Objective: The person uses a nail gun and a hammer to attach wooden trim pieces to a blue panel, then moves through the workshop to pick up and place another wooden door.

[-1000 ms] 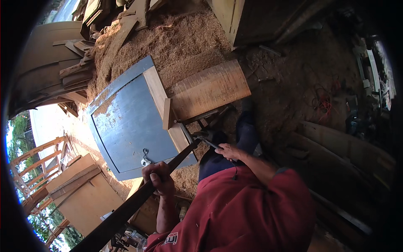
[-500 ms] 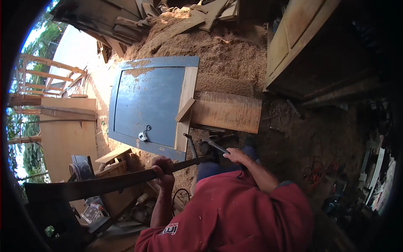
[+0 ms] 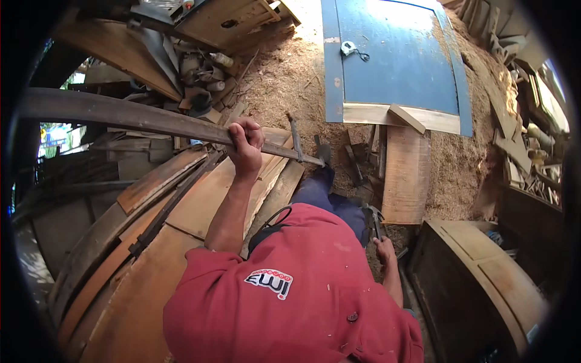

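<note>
My left hand [image 3: 245, 142] is closed around a long dark wooden strip [image 3: 121, 114] that runs from the far left across to a thin end near my leg. My right hand [image 3: 385, 248] hangs low beside my red shirt and grips a metal hammer [image 3: 374, 221] by its handle. A blue door panel [image 3: 393, 54] with a pale wooden edge lies on sawdust ahead of me. A small metal lock [image 3: 348, 49] rests on it. A short brown plank [image 3: 407, 175] lies against the panel's edge.
Sawdust [image 3: 284, 85] covers the ground around the panel. Flat boards [image 3: 181, 206] are stacked at the left under the strip. A dark wooden cabinet [image 3: 478, 272] stands at the lower right. Scrap wood [image 3: 514, 54] is piled at the upper right.
My view has swung round, so the blue panel now sits at the top. The dark strip has come up and across to the left. My right hand has dropped to my side with the hammer.
</note>
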`<action>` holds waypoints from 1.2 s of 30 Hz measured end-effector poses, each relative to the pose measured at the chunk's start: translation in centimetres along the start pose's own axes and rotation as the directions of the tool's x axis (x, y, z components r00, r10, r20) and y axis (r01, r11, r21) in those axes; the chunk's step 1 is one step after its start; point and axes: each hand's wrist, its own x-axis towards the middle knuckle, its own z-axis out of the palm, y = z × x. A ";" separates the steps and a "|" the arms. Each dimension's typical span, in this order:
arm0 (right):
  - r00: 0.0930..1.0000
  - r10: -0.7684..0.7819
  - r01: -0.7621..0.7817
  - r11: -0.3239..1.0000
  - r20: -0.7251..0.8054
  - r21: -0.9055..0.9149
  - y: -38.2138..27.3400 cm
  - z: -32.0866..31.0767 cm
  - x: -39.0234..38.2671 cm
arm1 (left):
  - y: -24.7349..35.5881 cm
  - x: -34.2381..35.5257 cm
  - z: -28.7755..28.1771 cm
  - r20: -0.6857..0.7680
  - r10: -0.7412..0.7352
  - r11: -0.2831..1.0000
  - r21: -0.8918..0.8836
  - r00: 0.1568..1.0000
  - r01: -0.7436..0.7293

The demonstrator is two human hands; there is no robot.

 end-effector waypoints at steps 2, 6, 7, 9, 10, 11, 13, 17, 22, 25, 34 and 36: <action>0.999 0.045 -0.045 0.998 -0.005 -0.047 -1.2 -0.9 -0.4 | -0.4 0.9 -2.2 -0.245 0.070 0.996 -0.029 0.967 -0.079; 0.991 0.128 -0.132 0.980 -0.038 -0.147 -2.7 -2.2 -0.5 | -1.0 3.1 -7.9 -0.453 0.145 0.987 0.001 0.880 -0.162; 0.995 0.097 -0.097 0.954 -0.013 -0.282 -1.6 -2.7 1.3 | -1.4 3.8 -10.0 -0.444 0.170 0.983 0.009 0.880 -0.185; 0.995 0.090 -0.101 0.956 -0.049 -0.276 -4.7 -2.7 0.5 | -1.8 5.4 -11.6 -0.569 0.210 0.976 0.077 0.795 -0.203; 0.993 0.092 -0.108 0.959 -0.074 -0.264 -6.1 -2.4 -0.4 | -2.4 6.0 -13.2 -0.609 0.226 0.973 0.098 0.760 -0.211; 0.990 0.103 -0.128 0.949 -0.098 -0.288 -9.0 -2.2 -1.9 | -3.5 6.3 -14.9 -0.639 0.236 0.972 0.142 0.732 -0.188; 0.992 0.102 -0.117 0.959 -0.070 -0.257 -9.0 -2.3 -0.5 | -4.7 7.2 -16.6 -0.712 0.229 0.974 0.164 0.664 -0.160; 0.994 0.093 -0.105 0.939 -0.051 -0.329 -14.2 -2.9 -0.1 | -11.1 6.2 -21.1 -0.825 0.123 0.982 0.019 0.551 -0.190; 0.976 -0.214 0.201 0.796 0.045 -0.570 -16.2 -3.6 3.2 | -23.2 -0.9 -26.4 -0.922 0.022 0.931 0.160 0.387 0.329; 0.990 -0.132 0.098 0.898 -0.050 -0.429 -19.5 -3.7 -0.9 | -25.5 -3.4 -23.4 -0.891 -0.287 0.903 -0.130 0.351 0.409; 0.989 -0.134 0.085 0.849 -0.056 -0.521 -14.0 -5.4 0.8 | -28.4 -3.3 -28.6 -0.838 -0.545 0.571 -0.355 0.019 0.740; 0.997 -0.047 0.007 0.866 -0.067 -0.500 -12.2 -5.1 0.3 | -26.7 -2.9 -28.9 -0.832 -0.555 0.171 -0.114 0.001 0.979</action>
